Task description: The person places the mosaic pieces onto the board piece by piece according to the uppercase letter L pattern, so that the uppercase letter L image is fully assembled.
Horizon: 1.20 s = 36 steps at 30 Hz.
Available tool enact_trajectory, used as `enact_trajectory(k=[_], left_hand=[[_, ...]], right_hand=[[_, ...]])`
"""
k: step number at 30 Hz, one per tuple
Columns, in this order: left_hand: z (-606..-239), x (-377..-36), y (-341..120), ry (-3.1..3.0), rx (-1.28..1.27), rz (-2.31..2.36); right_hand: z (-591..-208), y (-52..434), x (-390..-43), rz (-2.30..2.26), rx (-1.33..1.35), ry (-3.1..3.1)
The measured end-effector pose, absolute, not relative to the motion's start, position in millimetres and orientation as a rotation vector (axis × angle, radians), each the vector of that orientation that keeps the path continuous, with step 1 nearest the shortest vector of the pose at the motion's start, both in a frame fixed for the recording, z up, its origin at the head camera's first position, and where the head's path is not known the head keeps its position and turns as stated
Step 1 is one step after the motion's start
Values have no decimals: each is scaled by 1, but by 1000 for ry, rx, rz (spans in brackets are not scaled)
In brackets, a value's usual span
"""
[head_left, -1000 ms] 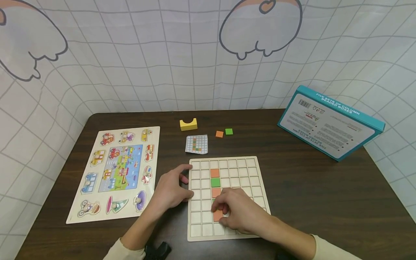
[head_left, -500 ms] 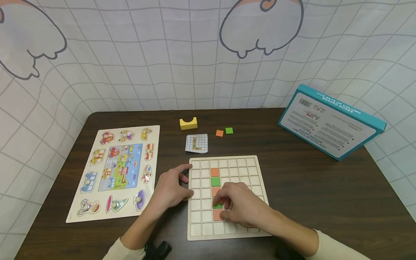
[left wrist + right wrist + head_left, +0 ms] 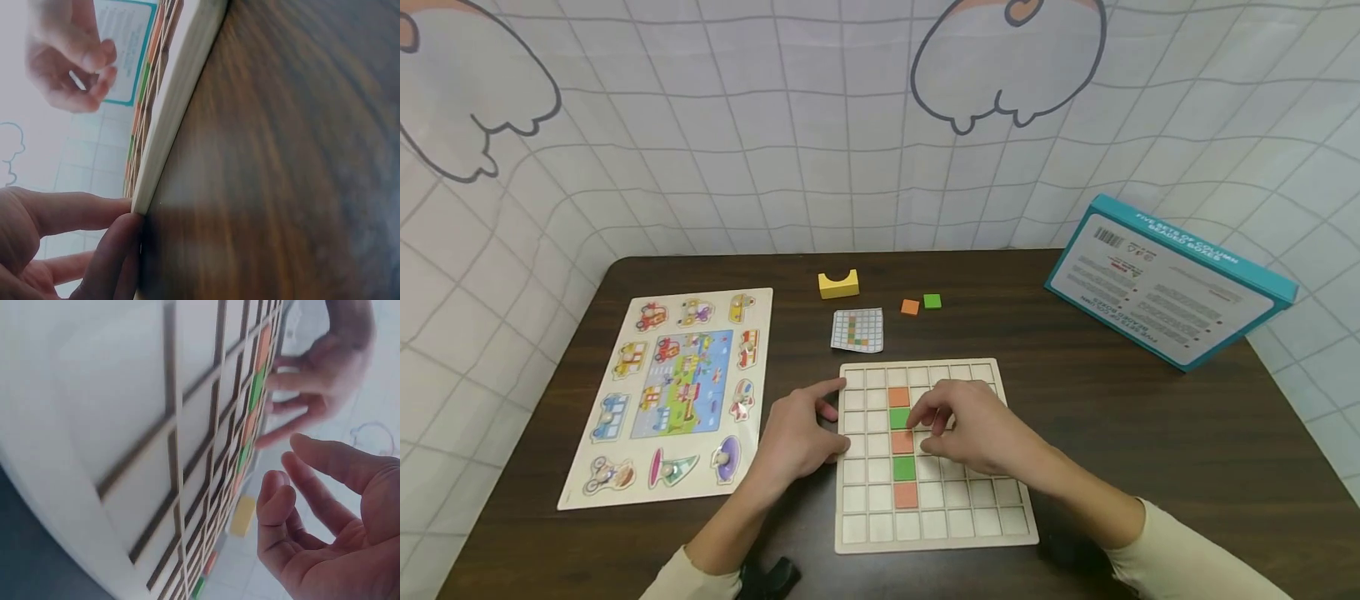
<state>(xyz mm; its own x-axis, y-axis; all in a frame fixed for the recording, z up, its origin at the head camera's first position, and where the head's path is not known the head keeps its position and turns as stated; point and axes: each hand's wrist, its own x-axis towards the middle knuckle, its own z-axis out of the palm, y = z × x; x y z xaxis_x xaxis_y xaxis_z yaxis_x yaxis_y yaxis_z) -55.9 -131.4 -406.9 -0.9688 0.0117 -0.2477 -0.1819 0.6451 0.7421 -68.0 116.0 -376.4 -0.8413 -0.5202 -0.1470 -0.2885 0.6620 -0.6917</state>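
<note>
A wooden grid board (image 3: 970, 517) lies in front of me on the dark table. One column holds tiles: orange (image 3: 898, 397), green (image 3: 898, 418), orange (image 3: 902, 442), green (image 3: 905, 468), orange (image 3: 906, 495). My left hand (image 3: 797, 437) rests against the board's left edge, with straight fingers (image 3: 94, 237) touching the rim (image 3: 175, 106). My right hand (image 3: 958, 425) hovers over the middle of the board beside the upper tiles, its fingers (image 3: 294, 506) loosely bent and holding nothing.
A pattern card (image 3: 857, 330), a yellow notched block (image 3: 838, 284) and loose orange (image 3: 910, 307) and green (image 3: 932, 301) tiles lie beyond the board. A peg puzzle (image 3: 670, 396) lies to the left. A teal box (image 3: 1165, 279) leans at the right rear.
My right hand lifted off the lower tiles and moved up the board, uncovering the lower green and orange tiles. The left hand stayed at the board's edge.
</note>
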Motion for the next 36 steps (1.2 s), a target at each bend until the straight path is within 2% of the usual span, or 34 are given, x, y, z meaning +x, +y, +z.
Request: enact_trajectory(k=[17,36], left_hand=[[-404,-61,-128,2654,-142,1192],[-404,-61,-129,2626,-145,1229]], right_hand=[[-374,138,-128,-1041,-497,2570],[-382,135,-199,-1079,-366,2690]])
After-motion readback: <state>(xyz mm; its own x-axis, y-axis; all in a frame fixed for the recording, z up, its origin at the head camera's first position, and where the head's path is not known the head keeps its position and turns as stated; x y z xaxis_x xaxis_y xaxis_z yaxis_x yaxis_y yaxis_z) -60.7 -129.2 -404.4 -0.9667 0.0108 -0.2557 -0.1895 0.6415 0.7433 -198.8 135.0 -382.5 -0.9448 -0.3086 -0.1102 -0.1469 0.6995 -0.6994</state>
